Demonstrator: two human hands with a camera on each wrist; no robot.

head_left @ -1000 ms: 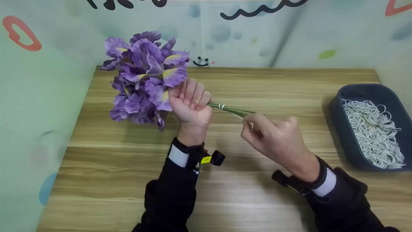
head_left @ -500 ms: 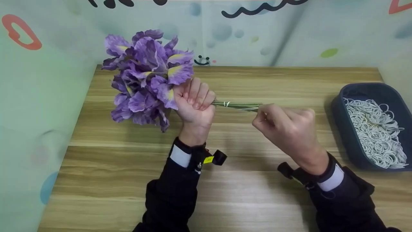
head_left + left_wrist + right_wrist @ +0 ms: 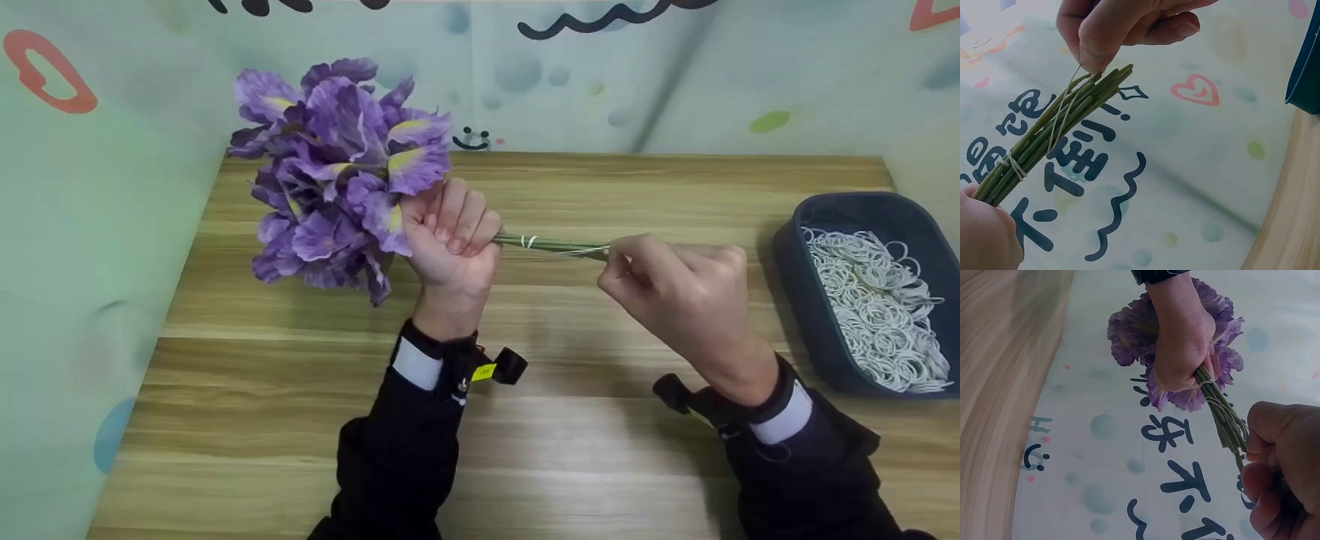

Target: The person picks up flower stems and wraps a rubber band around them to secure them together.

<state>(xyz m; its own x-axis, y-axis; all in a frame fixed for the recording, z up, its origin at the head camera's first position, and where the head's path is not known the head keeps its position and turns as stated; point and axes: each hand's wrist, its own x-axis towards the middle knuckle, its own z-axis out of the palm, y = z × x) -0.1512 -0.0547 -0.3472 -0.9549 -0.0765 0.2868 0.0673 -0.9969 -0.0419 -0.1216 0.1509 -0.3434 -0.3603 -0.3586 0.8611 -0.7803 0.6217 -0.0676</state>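
Observation:
A bunch of purple irises (image 3: 337,172) with yellow marks lies at the head view's upper left. My left hand (image 3: 454,247) grips its green stems (image 3: 555,245) just below the blooms. A white rubber band (image 3: 1014,166) is wound round the stems close to that hand. Nearer the stem ends, a second thin rubber band (image 3: 1059,118) loops round the bundle and is drawn taut. Thumb and fingertips of my right hand (image 3: 682,300) pinch this band beside the cut ends. In the right wrist view, the curled right fingers (image 3: 1266,439) hide part of the band.
At the right of the wooden table (image 3: 300,420) stands a dark blue tub (image 3: 806,315) with many white rubber bands (image 3: 874,307) in it. A printed backdrop (image 3: 562,82) rises behind the table and along its left side.
My right hand has moved right and slightly up, drawing the band along the stems. The stems have swung from slanting down to nearly level. My left hand keeps its grip, shifting slightly.

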